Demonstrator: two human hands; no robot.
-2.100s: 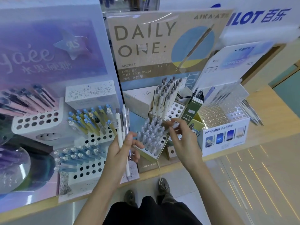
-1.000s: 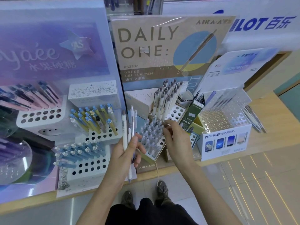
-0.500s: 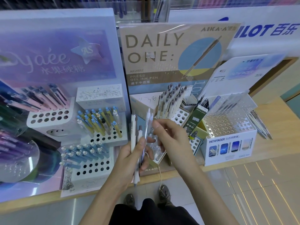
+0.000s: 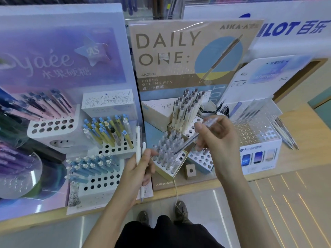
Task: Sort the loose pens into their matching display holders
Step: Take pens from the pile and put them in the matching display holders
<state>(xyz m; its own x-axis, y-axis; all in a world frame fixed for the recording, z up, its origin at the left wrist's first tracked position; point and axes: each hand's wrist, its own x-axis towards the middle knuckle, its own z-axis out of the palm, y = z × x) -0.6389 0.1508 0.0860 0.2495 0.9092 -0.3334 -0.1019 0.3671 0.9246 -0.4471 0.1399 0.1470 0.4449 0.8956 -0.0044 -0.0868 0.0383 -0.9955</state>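
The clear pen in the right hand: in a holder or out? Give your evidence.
Out: the right hand pinches the clear pen slanted over the holder of clear pens, not standing in a hole.

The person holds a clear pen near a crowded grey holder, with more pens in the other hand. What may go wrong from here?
1. The right hand holds the clear pen slanted, tip by the grey holder. Few holes look free, so it may miss one or push neighbouring pens askew.
2. The left hand grips the white pens only at mid-length. One might slip out and drop to the floor.
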